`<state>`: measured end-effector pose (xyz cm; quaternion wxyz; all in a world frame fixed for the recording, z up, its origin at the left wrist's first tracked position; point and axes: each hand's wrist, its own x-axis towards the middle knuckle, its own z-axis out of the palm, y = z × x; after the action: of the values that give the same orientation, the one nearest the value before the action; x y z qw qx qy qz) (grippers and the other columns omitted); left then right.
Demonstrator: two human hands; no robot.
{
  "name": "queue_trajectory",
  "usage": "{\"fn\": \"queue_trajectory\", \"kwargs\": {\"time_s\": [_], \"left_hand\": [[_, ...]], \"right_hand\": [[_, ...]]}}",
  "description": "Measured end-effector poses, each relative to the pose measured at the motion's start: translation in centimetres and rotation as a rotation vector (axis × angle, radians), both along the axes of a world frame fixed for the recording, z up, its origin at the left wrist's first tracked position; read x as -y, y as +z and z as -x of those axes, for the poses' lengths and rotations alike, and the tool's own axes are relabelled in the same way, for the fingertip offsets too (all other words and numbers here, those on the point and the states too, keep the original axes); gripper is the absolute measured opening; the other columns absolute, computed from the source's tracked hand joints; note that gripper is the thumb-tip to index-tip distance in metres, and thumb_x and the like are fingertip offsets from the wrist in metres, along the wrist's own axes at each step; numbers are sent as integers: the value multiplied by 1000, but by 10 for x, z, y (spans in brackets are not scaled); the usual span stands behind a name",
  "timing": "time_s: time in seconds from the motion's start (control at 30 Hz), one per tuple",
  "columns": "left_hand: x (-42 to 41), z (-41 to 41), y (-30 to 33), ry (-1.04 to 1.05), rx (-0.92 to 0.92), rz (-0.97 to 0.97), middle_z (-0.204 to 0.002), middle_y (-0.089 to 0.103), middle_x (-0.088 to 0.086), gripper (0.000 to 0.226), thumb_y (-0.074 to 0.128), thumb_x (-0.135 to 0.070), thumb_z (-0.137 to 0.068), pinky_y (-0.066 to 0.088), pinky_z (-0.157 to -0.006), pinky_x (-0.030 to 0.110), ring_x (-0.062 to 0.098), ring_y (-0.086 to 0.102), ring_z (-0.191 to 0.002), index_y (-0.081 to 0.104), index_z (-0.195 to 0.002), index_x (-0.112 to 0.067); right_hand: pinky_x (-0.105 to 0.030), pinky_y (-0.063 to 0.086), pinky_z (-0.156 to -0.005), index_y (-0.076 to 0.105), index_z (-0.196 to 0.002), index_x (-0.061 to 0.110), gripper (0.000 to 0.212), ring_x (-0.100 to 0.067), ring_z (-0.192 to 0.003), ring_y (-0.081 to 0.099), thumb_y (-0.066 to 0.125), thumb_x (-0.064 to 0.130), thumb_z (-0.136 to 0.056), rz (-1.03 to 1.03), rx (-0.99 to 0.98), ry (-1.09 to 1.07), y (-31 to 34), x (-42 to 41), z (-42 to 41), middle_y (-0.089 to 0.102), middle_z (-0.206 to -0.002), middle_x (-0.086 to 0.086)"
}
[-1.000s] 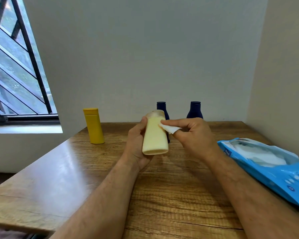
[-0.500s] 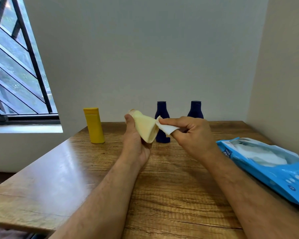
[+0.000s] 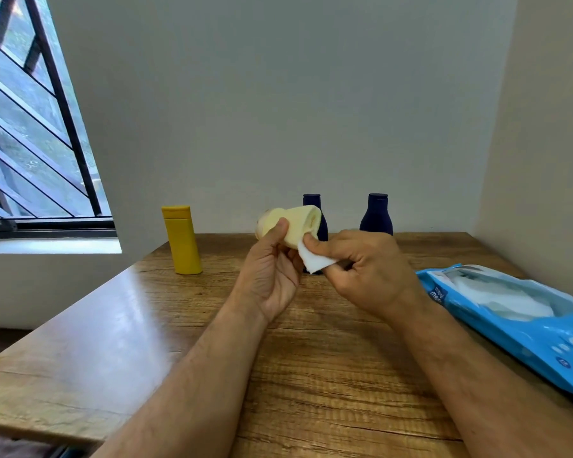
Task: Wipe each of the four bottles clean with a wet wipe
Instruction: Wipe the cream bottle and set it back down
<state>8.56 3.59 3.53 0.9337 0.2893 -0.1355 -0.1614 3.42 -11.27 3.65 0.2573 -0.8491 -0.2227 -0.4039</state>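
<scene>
Your wooden table (image 3: 139, 332) fills the lower view, pushed into a corner of plain walls, with a barred window (image 3: 30, 133) off to your left. At your right, the blue wet-wipe pack (image 3: 523, 319) lies flat on the tabletop, its top open and white wipes showing inside. Along the far edge stand three bottles, all upright: a yellow bottle (image 3: 182, 240) on the left, a dark blue bottle (image 3: 313, 206) partly hidden behind your hands, and a second dark blue bottle (image 3: 376, 215) to its right, well apart from the yellow one. Your left hand (image 3: 272, 276) holds the cream bottle (image 3: 295, 224) above the table, tipped on its side with the base toward you, thumb curled over its front and fingers wrapped behind it. Your right hand (image 3: 368, 272) pinches the folded white wipe (image 3: 313, 261) between thumb and forefinger, pressing it against the lower edge of the cream bottle, the remaining fingers curled in.
</scene>
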Motion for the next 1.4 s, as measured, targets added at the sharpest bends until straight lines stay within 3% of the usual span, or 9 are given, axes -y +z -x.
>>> {"fn": "queue_trajectory", "kwargs": {"time_s": [0.1,0.2,0.3,0.6,0.77,0.87,1.13,1.33,1.4], "left_hand": [[0,1,0,-4,0,-19,-134,61,26,56,66,-17,-87,45,-110,49,31,65,-116,48,-138,2],[0,4,2,-32,-8,-9,-127,65,25,51,63,-14,-90,60,-89,36,28,70,-106,49,-135,5],[1,7,2,-52,-20,-19,-117,70,22,42,62,-12,-89,63,-74,29,25,73,-97,56,-127,5],[-1,-2,-2,36,-18,3,-122,68,25,54,66,-15,-84,48,-107,48,31,68,-109,51,-133,3],[0,5,0,11,-19,-25,-115,71,22,51,65,-12,-83,63,-77,30,25,73,-96,53,-130,4],[1,8,2,8,-25,-49,-107,74,20,44,65,-12,-83,63,-73,30,25,75,-91,56,-124,2],[-1,-2,-2,64,-35,-11,-132,62,27,58,69,-13,-79,42,-112,51,36,59,-126,51,-131,3],[1,6,0,17,-53,-37,-116,70,22,48,67,-10,-80,63,-76,32,29,70,-102,55,-125,2],[2,7,1,13,-52,-39,-115,71,21,47,66,-10,-81,63,-76,32,28,71,-101,55,-125,3]], "right_hand": [[-8,35,-53,71,-116,29,29,-7,-63,56,70,25,-87,23,-7,-5,1,2,1,65,-75,15],[-15,40,-51,71,-115,32,28,-8,-62,56,70,27,-87,-59,47,-59,1,5,2,65,-73,13],[-24,44,-49,71,-116,28,29,-10,-58,53,70,25,-87,-141,144,-141,3,5,2,62,-69,8],[-17,42,-55,71,-116,28,28,-7,-66,57,68,27,-88,26,-55,-18,0,-3,3,67,-78,11],[-13,44,-54,74,-110,23,26,-5,-66,58,70,20,-85,-200,129,-112,4,2,4,70,-81,8],[-8,39,-55,74,-112,21,26,-1,-65,55,71,20,-86,-245,174,-172,6,3,4,70,-82,9],[-9,41,-55,75,-108,23,23,-4,-66,60,71,22,-85,-32,-37,4,0,-4,4,71,-80,11],[-20,51,-58,75,-110,20,24,-7,-74,63,73,19,-86,-239,153,-110,8,2,4,73,-88,6],[-19,49,-55,74,-111,19,23,-7,-70,62,71,22,-88,-228,149,-115,8,1,5,73,-85,6]]}}
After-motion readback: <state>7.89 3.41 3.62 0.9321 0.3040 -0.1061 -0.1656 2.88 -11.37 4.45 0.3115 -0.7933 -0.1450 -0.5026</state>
